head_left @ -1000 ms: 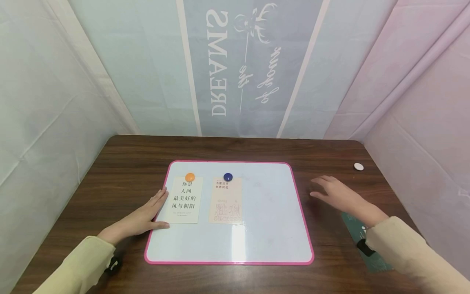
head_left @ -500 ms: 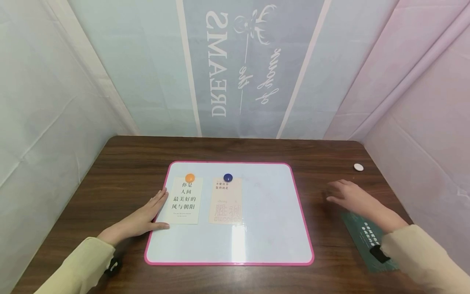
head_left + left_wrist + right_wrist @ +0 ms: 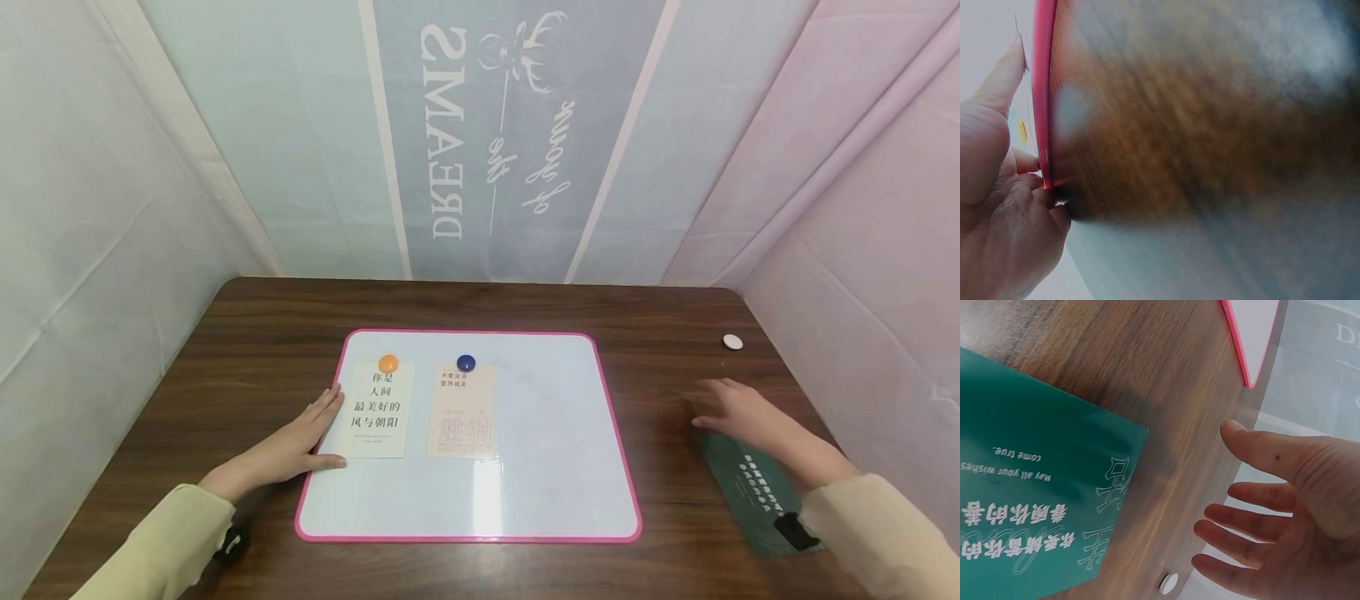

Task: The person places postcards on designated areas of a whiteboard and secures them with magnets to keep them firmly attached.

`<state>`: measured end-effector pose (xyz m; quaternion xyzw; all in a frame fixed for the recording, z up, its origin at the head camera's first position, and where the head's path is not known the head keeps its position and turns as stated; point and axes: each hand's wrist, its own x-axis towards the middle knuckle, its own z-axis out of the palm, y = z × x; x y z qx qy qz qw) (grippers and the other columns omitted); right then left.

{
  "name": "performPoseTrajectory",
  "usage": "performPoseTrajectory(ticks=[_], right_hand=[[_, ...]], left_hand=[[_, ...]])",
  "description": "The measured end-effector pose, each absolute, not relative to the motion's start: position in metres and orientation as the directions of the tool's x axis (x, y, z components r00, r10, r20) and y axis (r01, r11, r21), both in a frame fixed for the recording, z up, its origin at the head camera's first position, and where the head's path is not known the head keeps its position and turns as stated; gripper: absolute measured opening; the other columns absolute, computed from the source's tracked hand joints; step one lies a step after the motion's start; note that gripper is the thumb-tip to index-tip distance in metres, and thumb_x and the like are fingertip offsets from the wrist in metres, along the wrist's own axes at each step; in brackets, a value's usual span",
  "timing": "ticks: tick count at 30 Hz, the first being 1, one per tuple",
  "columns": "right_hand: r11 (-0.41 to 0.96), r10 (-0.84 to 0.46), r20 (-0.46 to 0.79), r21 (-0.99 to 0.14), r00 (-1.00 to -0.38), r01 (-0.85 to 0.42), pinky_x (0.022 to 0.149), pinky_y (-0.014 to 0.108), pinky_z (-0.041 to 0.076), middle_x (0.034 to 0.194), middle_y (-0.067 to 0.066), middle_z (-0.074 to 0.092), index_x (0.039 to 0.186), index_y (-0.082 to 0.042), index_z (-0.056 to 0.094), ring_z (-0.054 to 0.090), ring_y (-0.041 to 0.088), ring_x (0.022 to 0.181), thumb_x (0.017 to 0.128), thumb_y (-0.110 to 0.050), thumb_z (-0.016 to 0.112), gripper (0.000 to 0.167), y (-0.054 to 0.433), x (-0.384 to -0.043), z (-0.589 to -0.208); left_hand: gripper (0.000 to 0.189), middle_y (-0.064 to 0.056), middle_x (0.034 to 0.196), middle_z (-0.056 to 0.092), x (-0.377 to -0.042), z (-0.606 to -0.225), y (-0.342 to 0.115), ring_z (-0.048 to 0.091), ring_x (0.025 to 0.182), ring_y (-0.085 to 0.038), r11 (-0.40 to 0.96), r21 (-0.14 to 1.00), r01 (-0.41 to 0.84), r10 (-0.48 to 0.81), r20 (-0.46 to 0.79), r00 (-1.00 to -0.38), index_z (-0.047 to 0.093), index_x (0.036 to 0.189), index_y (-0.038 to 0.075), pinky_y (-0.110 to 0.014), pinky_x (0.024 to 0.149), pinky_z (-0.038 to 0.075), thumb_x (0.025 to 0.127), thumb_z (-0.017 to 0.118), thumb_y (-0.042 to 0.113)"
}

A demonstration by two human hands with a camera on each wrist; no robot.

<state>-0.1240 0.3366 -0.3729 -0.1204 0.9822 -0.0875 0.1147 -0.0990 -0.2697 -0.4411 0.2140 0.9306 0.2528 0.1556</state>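
Observation:
My left hand (image 3: 288, 443) rests on the left edge of a pink-rimmed whiteboard (image 3: 558, 433), fingers straight, thumb on its surface. In the left wrist view, the fingers lie along the pink rim (image 3: 1041, 87). An orange magnet (image 3: 387, 363) sits at the top of a white printed card (image 3: 378, 437) on the board. Beside it, a dark blue magnet (image 3: 466, 363) is on a pink card (image 3: 461, 400). Right of the board, my right hand (image 3: 753, 423) hovers with spread fingers, holding nothing. A dark green card (image 3: 1041, 419) lies below and beside it, partly hidden by that arm in the head view.
A white round magnet (image 3: 732, 342) lies on the brown wooden table (image 3: 270, 325) at the far right. Cloth curtains (image 3: 307, 150) stand behind the table and along both sides. Bare tabletop shows between the board and the green card.
My right hand has moved right and toward me, away from the board and over to the green card, uncovering more of its print. The left hand and board stay put.

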Motion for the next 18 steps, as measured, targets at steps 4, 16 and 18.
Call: performPoseTrajectory(ticks=[4,16,18], right_hand=[[0.965,-0.233,-0.223,-0.174,-0.947,-0.196,0.074,0.056,0.045,0.106,0.041,0.049,0.115,0.020,0.045,0.050,0.053,0.096,0.075,-0.025,0.072,0.066,0.342,-0.122,-0.376],[0.977,-0.166,-0.251,-0.176,-0.954,-0.123,0.070,0.054,0.046,0.098,0.039,0.053,0.110,0.023,0.045,0.052,0.052,0.090,0.074,-0.028,0.074,0.069,0.361,-0.113,-0.384],[0.978,-0.150,-0.258,-0.177,-0.954,-0.106,0.070,0.054,0.046,0.098,0.040,0.052,0.110,0.024,0.044,0.051,0.052,0.091,0.073,-0.031,0.074,0.073,0.364,-0.111,-0.386]], left_hand=[[0.100,-0.022,0.150,0.007,-0.099,-0.443,-0.270,0.010,0.136,-0.040,0.780,0.538,0.320,0.477,-0.179,-0.861,0.016,0.142,-0.006,-0.057,0.104,0.017,0.075,0.068,0.048],[0.100,-0.021,0.150,0.007,-0.100,-0.448,-0.271,0.010,0.136,-0.040,0.783,0.529,0.328,0.476,-0.168,-0.863,0.016,0.142,-0.005,-0.057,0.105,0.017,0.075,0.068,0.047],[0.100,-0.021,0.150,0.007,-0.100,-0.449,-0.271,0.010,0.135,-0.041,0.785,0.523,0.331,0.475,-0.166,-0.864,0.016,0.142,-0.005,-0.057,0.105,0.018,0.075,0.068,0.047]])
